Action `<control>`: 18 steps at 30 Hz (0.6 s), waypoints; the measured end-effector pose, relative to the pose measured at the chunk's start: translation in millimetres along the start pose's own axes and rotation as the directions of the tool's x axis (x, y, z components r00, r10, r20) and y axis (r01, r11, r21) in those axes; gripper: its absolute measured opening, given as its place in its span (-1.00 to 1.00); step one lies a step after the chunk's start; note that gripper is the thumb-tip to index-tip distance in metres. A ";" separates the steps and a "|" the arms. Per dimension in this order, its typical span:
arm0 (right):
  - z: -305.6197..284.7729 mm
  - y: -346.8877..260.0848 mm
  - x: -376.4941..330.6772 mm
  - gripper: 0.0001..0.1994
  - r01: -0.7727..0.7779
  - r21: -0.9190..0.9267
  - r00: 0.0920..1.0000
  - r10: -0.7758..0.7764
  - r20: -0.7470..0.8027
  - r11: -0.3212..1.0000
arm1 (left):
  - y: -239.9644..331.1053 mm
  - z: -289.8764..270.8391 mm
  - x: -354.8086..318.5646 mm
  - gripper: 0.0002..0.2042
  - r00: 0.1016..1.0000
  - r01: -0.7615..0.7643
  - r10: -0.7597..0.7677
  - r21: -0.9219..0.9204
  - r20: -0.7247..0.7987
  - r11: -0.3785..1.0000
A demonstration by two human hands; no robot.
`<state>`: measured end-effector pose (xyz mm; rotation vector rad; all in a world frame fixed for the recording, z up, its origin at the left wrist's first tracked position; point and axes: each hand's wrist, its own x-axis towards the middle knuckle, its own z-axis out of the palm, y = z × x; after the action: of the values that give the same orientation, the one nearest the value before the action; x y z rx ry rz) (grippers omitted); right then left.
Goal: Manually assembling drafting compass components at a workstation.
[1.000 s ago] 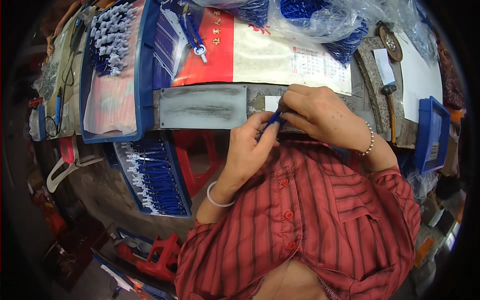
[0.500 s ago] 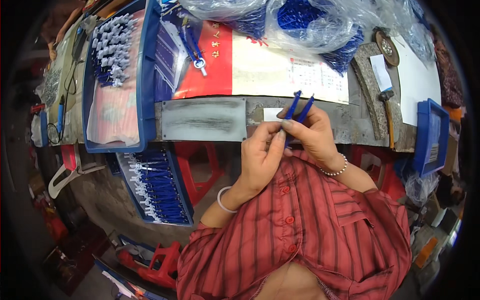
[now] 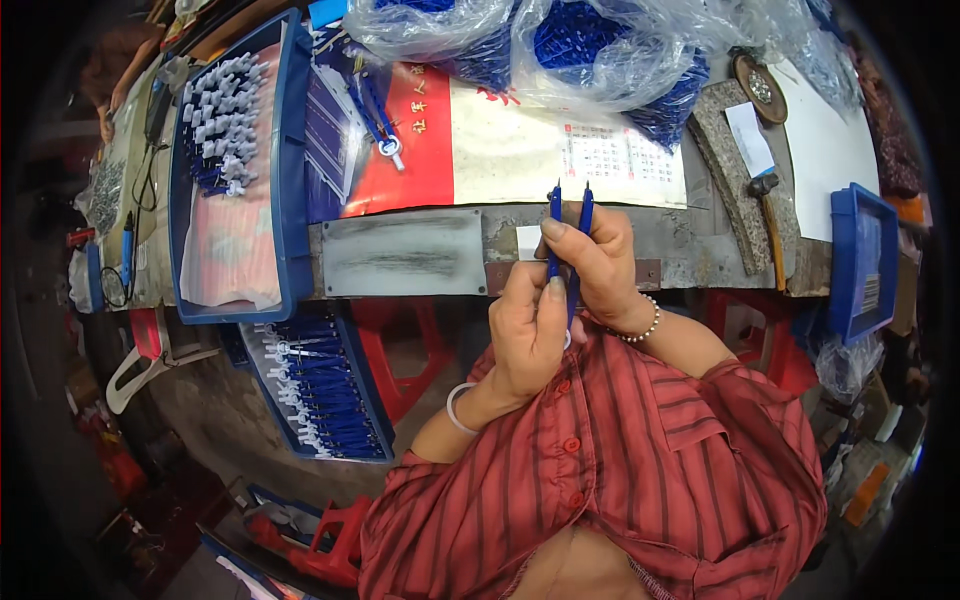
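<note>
Both hands hold a blue drawing compass [image 3: 555, 212] near the table's front edge, its two legs pointing away from me, slightly apart. My left hand [image 3: 528, 335] grips its lower part between thumb and fingers; a bit of the pale head shows beneath. My right hand [image 3: 602, 262] pinches the legs higher up, the thumb lying across them. The fingers cover much of the middle. On the red part of a poster [image 3: 425, 170] lies another blue compass [image 3: 375, 112] with a white head. A grey metal plate [image 3: 402, 252] rests left of my hands.
A blue tray [image 3: 292, 200] with several white-headed compasses stands at the left; a lower tray [image 3: 372, 440] holds several more. Plastic bags [image 3: 610, 75] of blue parts lie at the back. Right are a hammer [image 3: 768, 215], a round dish [image 3: 775, 112] and a blue bin [image 3: 850, 320].
The compass has turned from leaning right to nearly straight ahead. My hands have shifted slightly left with it, the right thumb now lying across the legs.
</note>
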<state>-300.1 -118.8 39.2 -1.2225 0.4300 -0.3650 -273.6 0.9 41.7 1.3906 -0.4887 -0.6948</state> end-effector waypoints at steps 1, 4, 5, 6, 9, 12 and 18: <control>0.1 0.2 -0.2 -0.79 0.005 -0.007 1.000 -0.005 -0.006 1.000 | -1.1 0.4 -0.4 -0.87 1.000 0.000 0.000 -0.015 -0.007 1.000; -0.7 -7.0 -0.7 -0.83 -0.214 0.043 0.976 0.212 0.047 0.976 | -6.6 -3.5 -0.8 -0.85 0.998 0.004 -0.005 -0.027 -0.056 1.000; -0.2 -6.9 -3.5 -0.83 -0.214 0.042 0.976 0.212 0.043 0.976 | -5.7 -5.3 0.2 -0.85 0.999 0.004 -0.006 -0.029 -0.053 1.000; 0.7 -5.7 -7.2 -0.86 -0.253 0.074 0.966 0.248 0.071 0.965 | -4.4 -7.6 1.7 -0.85 0.996 0.016 -0.019 -0.036 -0.088 0.999; 1.7 8.4 -11.8 -0.85 -0.228 0.162 0.970 0.210 0.119 0.960 | -6.4 -9.6 2.0 -0.83 0.994 0.026 -0.029 -0.036 -0.109 0.999; 1.4 13.2 -8.0 -0.88 -0.210 0.134 0.978 0.208 0.031 0.968 | -6.2 -8.0 5.5 -0.84 0.991 0.089 -0.096 -0.078 -0.095 0.993; 1.1 11.4 -2.5 -0.92 -0.247 0.136 0.965 0.255 -0.052 0.960 | -13.3 -8.0 7.6 -0.83 0.995 0.077 -0.080 -0.040 -0.065 0.996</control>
<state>-301.2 -113.2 28.9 -1.0180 0.6056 -0.2132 -264.7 0.9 26.8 1.3986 -0.3684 -0.7155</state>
